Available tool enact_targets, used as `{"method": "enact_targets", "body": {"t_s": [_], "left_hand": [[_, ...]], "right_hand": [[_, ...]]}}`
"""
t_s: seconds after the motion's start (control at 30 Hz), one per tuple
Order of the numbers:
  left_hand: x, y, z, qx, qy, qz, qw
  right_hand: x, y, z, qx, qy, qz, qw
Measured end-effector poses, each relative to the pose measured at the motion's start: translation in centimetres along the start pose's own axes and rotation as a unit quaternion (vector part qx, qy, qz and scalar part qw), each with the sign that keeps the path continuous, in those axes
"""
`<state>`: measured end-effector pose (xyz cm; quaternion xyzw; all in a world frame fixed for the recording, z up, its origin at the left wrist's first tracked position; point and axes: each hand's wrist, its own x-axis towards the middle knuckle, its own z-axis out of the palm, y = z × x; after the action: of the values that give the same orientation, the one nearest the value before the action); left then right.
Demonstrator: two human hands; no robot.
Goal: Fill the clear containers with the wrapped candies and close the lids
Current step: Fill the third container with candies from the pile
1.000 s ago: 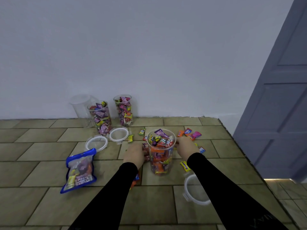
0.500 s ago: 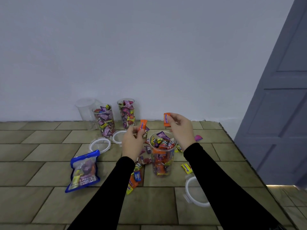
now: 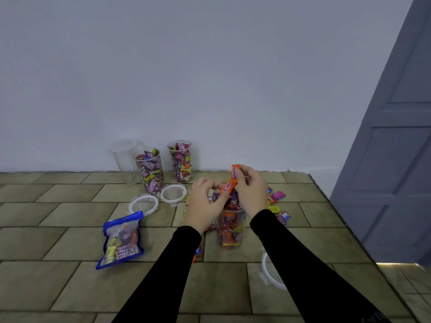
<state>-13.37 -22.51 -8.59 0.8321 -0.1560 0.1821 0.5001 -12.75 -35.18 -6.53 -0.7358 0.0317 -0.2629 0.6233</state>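
Orange foil wrap, right grip: the right hand (image 3: 250, 192) pinches a small orange wrapped candy (image 3: 234, 171) by its lower end between thumb and fingertips, above the jar mouth
Orange foil wrap, left grip: the left hand (image 3: 205, 203) pinches a second orange wrapped candy (image 3: 228, 187) by one end, its other end reaching toward the right hand
Handling: each sweet looks light and firm inside a slick, crinkly wrapper; a pinch across the body should slip less than one on the twisted end
Jar in use: the near clear plastic cylinder container (image 3: 231, 229) stands upright under both hands, candies heaped to its rim, so more may spill off; the thin wall looks easy to tip
Its lid: a white ring lid (image 3: 268, 273) lies on the tiled floor (image 3: 70, 287) near the right sleeve
Loose sweets: scattered wrapped candies (image 3: 277, 197) lie right of the jar
Farther out: two filled clear jars (image 3: 150, 171), an empty one (image 3: 123, 155), two more ring lids (image 3: 173, 193), a blue candy pouch (image 3: 122, 238)
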Motion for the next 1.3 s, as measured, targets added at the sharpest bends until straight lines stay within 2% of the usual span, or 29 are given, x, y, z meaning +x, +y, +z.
{"method": "enact_targets", "body": {"t_s": [0.1,0.27,0.4,0.5,0.57,0.63,0.7,0.8,0.9,1.0,1.13,1.3], "left_hand": [[-0.6,0.2,-0.3,-0.034,-0.021,-0.021,0.999],[-1.2,-0.5,-0.7,-0.135,-0.128,-0.059,0.981],[-1.1,-1.7,-0.1,-0.153,-0.167,-0.11,0.968],[-1.5,-1.8,0.4,-0.162,-0.172,-0.135,0.962],[-1.6,-1.8,0.7,-0.17,-0.172,-0.133,0.961],[-1.6,-1.7,0.9,-0.177,-0.169,-0.13,0.961],[-1.6,-1.8,1.0,-0.175,-0.169,-0.115,0.963],[-1.5,-2.1,1.1,-0.155,-0.177,-0.103,0.967],[-1.4,-2.2,1.1,-0.145,-0.176,-0.097,0.969],[-1.6,-2.1,1.1,-0.148,-0.175,-0.101,0.968],[-1.7,-2.1,1.0,-0.156,-0.175,-0.102,0.967],[-1.6,-2.4,0.9,-0.16,-0.181,-0.114,0.964]], "right_hand": [[-0.1,0.0,0.0,-0.016,0.005,-0.008,1.0],[-0.1,0.0,0.0,-0.021,0.012,0.004,1.0],[0.0,0.0,-0.2,-0.02,-0.001,0.01,1.0],[-0.3,0.2,-0.9,0.002,-0.036,-0.022,0.999],[-0.8,0.3,-1.9,-0.01,-0.069,-0.11,0.991],[-1.3,0.6,-2.8,-0.092,-0.111,-0.22,0.965],[-1.4,0.9,-3.3,-0.161,-0.16,-0.273,0.935],[-1.2,1.0,-3.6,-0.203,-0.219,-0.247,0.922],[-1.0,0.2,-3.9,-0.237,-0.241,-0.227,0.914],[-1.3,-0.6,-3.7,-0.257,-0.233,-0.251,0.904],[-1.6,-0.7,-3.1,-0.316,-0.276,-0.291,0.86],[-1.8,-0.5,-3.9,-0.318,-0.24,-0.291,0.87]]}}
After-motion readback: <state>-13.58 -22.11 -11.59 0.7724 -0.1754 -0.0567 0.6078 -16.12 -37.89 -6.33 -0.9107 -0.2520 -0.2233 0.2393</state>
